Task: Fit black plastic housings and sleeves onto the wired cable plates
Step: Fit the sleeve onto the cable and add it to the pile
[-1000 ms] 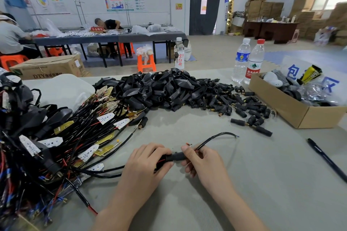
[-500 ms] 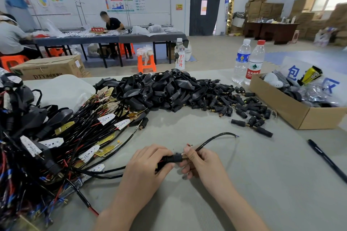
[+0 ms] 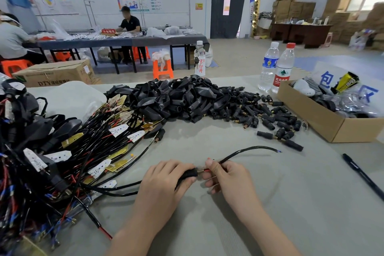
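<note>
Just below the middle of the frame, the left hand [image 3: 166, 181] curls round a black sleeve [image 3: 188, 173], thumb and fingers gripping it. The right hand [image 3: 228, 176] pinches the black cable [image 3: 257, 147] just beside the sleeve's mouth, where a brass tip and a bit of red wire show between the two hands. The cable's free end arcs off toward the right. A tangled heap of wired cable plates [image 3: 83, 151] fills the left side. Above centre lies a pile of black housings [image 3: 182, 97], with loose sleeves [image 3: 270, 118] scattered to its right. A cardboard box [image 3: 324, 124] sits at the right edge, and a pen [image 3: 361, 173] lies below it on the grey table [image 3: 291, 214].
</note>
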Available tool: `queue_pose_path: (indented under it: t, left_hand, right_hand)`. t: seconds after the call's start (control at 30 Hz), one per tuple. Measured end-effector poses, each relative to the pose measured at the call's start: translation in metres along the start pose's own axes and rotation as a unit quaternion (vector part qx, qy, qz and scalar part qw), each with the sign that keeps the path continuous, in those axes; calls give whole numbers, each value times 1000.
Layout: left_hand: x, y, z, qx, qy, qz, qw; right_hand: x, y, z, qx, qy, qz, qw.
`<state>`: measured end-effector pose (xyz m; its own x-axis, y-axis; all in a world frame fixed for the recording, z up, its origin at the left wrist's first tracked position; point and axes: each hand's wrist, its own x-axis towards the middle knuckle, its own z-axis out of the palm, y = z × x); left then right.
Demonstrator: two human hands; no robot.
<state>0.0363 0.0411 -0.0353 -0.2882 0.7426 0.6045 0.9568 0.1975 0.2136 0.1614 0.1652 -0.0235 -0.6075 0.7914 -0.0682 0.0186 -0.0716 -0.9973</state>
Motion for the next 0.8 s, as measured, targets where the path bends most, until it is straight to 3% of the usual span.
queue_pose_path:
  t: [0.23,0.37,0.8]
  left_hand:
    - [-3,-4,-4,-51,-23,-51,997]
    - [-3,-4,-5,-47,-40,-62,996]
    - [-5,-5,-13,-59,23,-97,993]
  right_hand:
    - [1,-3,-7,46,26,2,999]
    - [-1,-5,-7,68,-13,3,998]
    - [-13,-8,5,224,-126,39,966]
